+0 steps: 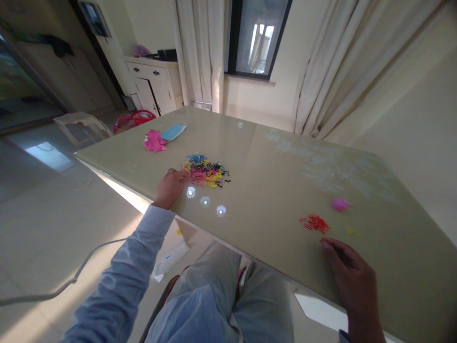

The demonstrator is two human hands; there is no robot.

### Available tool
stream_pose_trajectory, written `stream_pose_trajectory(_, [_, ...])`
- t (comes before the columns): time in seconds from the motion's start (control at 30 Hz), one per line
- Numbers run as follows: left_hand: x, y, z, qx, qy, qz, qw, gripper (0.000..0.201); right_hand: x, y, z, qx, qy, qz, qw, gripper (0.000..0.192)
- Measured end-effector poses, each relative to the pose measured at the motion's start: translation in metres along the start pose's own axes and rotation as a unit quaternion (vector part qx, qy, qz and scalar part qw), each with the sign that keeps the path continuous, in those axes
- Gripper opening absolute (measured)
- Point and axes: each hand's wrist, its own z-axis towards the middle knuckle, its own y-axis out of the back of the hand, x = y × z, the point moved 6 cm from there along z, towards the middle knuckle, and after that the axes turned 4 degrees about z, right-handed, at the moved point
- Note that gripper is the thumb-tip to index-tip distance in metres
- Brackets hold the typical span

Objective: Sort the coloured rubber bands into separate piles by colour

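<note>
left hand (170, 186) at table (271, 166) edge, touching mixed pile (206, 170)

1. Table (285, 157): pale green, glossy top, three round lamp reflections near its front edge.
2. Window (259, 35) beyond the table's far edge: dark frame, cream curtains (200, 52) hanging on both sides.
3. White cabinet (153, 85) left of the window, against the wall, dark items on top.
4. Floor (53, 205) left of the table: light glossy tiles, a bright patch of sunlight.
5. Walls: cream, plain, right of the table.
</note>
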Motion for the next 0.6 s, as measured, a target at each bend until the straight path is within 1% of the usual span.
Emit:
stream_pose_trajectory(0.13, [-0.0006, -0.0021, 0.0024, 0.005, -0.031, 0.008, 0.999, 0.029, 0.0017, 0.0003, -0.0008, -0.006, -0.003, -0.004, 1.0, 0.043])
stream_pose_trajectory(0.2, [-0.001, -0.0036, 0.0026, 0.013, -0.038, 0.014, 0.999, 0.028, 0.0007, 0.0001, -0.0011, -0.009, -0.011, -0.008, 1.0, 0.045])
stream_pose_trajectory(0.27, [-0.0007, -0.0038, 0.0025, 0.008, -0.038, 0.01, 0.999, 0.028, -0.0009, -0.0004, -0.0011, -0.008, -0.017, -0.011, 1.0, 0.046])
stream_pose_trajectory(0.43, [0.003, 0.0001, 0.0026, -0.059, -0.038, -0.077, 0.995, 0.024, -0.0026, -0.0005, -0.0003, -0.004, -0.012, -0.005, 1.0, 0.046])
stream_pose_trajectory(0.5, [0.0057, 0.0017, 0.0028, -0.083, -0.023, -0.113, 0.99, 0.021, -0.0017, 0.0002, -0.0002, -0.006, -0.006, -0.005, 1.0, 0.046])
stream_pose_trajectory(0.6, [0.0068, 0.0042, 0.0027, -0.101, 0.0, -0.158, 0.982, 0.02, 0.0006, 0.0005, -0.0007, -0.006, 0.0, -0.002, 1.0, 0.045])
